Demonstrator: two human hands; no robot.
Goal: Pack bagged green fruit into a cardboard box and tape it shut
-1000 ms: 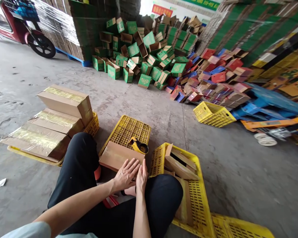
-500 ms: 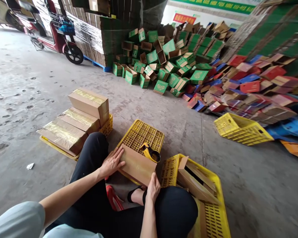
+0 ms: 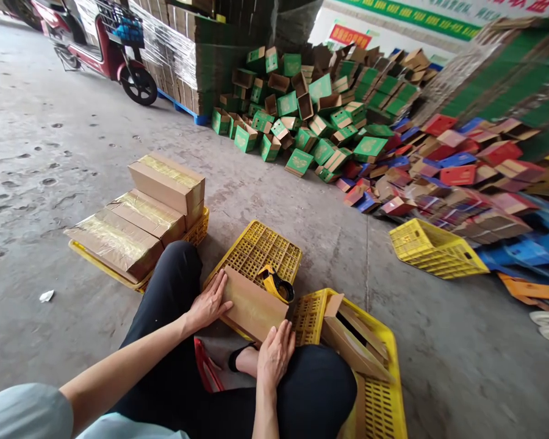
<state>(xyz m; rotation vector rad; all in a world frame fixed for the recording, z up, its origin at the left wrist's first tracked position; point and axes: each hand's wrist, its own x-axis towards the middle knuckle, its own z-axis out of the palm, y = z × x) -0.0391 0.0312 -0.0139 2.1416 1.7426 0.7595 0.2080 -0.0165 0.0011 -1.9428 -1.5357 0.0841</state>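
A closed cardboard box, with a strip of yellowish tape along its top, lies across an upturned yellow plastic crate in front of my knees. My left hand rests on the box's left end, fingers stretched out and lying flat. At the near right corner, my right hand touches the box with its fingers extended. Just beyond the box, a yellow and black tape dispenser sits on the crate.
Taped cardboard boxes stand on a yellow crate at left. At right, another yellow crate holds an open cardboard box. Farther off are piled green boxes, red and blue boxes, and a red scooter.
My right hand has shifted from gripping the box's right end to lying with extended fingers at its near corner. The left hand stays on the box. The view has turned slightly.
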